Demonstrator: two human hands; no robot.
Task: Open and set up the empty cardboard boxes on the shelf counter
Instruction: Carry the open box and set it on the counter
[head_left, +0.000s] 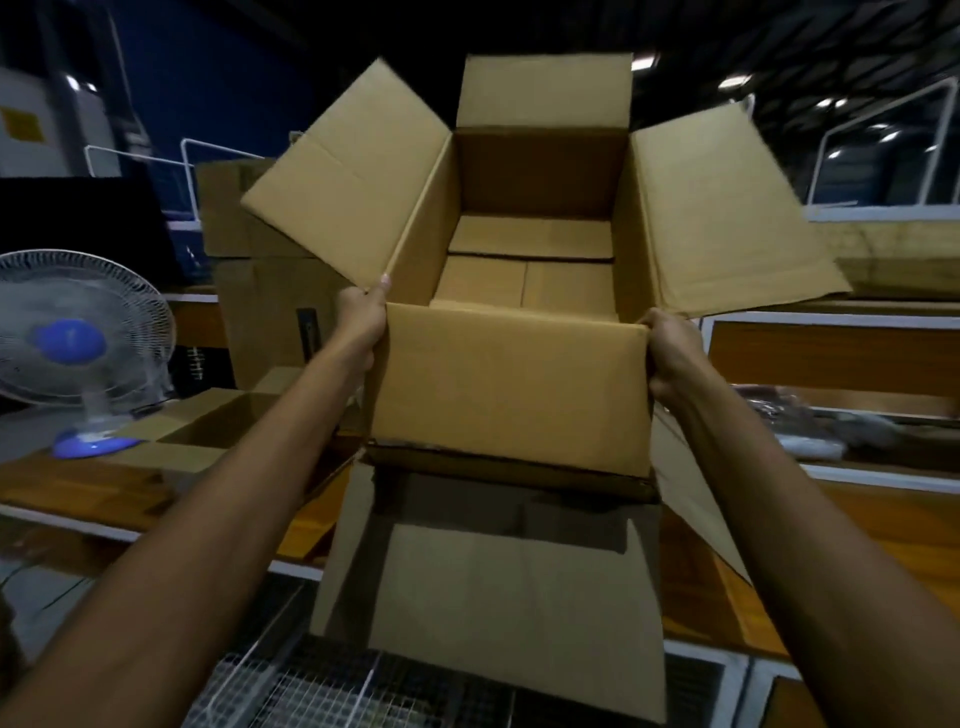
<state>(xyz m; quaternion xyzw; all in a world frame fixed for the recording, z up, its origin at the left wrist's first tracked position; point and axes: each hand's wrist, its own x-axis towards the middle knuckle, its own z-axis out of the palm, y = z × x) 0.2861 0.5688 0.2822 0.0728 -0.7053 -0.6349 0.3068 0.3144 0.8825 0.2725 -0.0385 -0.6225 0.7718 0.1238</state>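
Note:
A large brown cardboard box is held up in front of me, its top open, three flaps spread outward and the near flap hanging down. Inside it is empty, and the bottom flaps are folded shut. My left hand grips the near left corner at the rim. The near right corner is clasped by my right hand. The box hangs above another open cardboard box that stands on the wooden shelf counter below it.
A white and blue table fan stands on the counter at the left. An opened box lies beside it, and more cardboard boxes stand behind. A second wooden shelf runs at the right. Wire mesh lies below.

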